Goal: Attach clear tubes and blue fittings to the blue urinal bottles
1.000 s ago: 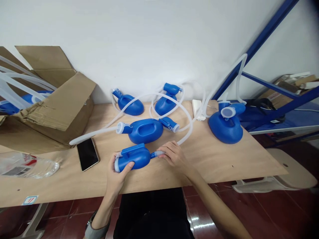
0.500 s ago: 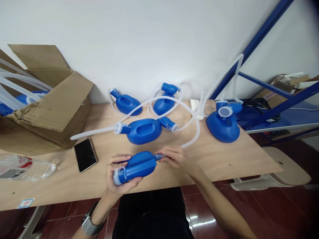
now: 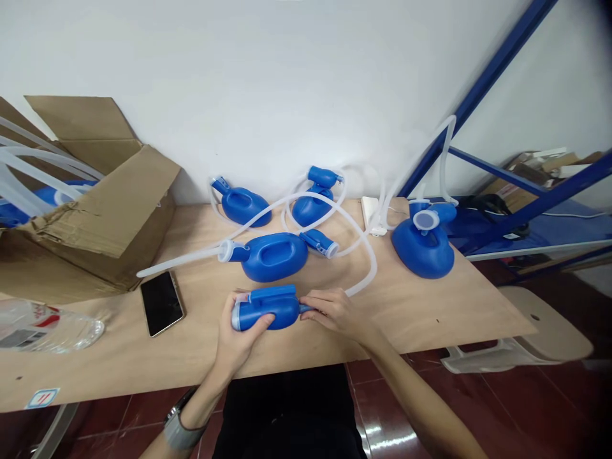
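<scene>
My left hand is wrapped around the blue plastic urinal head, which has a pale rim at its left end and a raised ridge along its top. At its right end, my right hand pinches the translucent hose where it meets the narrow spout. My fingers hide much of that joint, so how far the hose sits on the spout cannot be seen. From my right hand the hose loops back over the table. Just beyond lies a blue urinal bottle with a round pale cap at its neck.
More blue urinal bottles stand at the back and right. Another blue head lies mid-table. On the left are a cardboard box with hoses, a phone and a water bottle. A white power strip lies near the wall.
My left hand has turned the urinal head, bringing its ridge up to the far side, and levelled it. My right hand keeps its pinch at the spout. The view has shifted slightly.
</scene>
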### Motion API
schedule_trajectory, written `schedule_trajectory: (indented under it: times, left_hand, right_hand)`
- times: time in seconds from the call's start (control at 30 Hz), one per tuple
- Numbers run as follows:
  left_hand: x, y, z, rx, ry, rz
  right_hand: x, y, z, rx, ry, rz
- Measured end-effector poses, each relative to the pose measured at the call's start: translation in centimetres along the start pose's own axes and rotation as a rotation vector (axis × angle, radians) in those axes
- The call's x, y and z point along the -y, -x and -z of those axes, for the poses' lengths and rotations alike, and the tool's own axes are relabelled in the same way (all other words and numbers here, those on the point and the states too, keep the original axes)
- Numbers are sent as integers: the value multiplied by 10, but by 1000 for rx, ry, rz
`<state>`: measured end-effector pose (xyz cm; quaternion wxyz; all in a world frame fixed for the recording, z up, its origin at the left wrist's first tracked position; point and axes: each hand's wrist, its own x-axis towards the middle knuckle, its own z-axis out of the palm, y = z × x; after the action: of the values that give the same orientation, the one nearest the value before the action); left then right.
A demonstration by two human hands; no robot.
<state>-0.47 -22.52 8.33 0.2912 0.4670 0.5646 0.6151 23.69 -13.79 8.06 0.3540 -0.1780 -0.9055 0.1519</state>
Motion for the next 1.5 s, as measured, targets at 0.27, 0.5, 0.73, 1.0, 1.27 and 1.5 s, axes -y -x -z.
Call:
schedule_trajectory:
  times: [0.27, 0.5, 0.73, 1.0, 1.27, 1.5]
  left_hand:
    - [1, -4, -21, -127, 37, 315]
    - [6, -2, -15, -116, -30, 215]
    - [23, 11, -13, -228, 5, 309]
    - [31, 14, -20, -338, 294, 407]
    - [33, 19, -18, -337, 260, 412]
    - [33, 21, -19, -283, 214, 385]
  right_hand:
    - [-13, 6, -23, -20, 209, -56]
    - [16, 26, -28, -474, 105, -304]
    - [33, 50, -44, -443, 47, -502]
    - [24, 53, -59, -441, -472, -880]
    - [19, 46, -54, -303, -711, -890]
    - [20, 49, -54, -260, -674, -845]
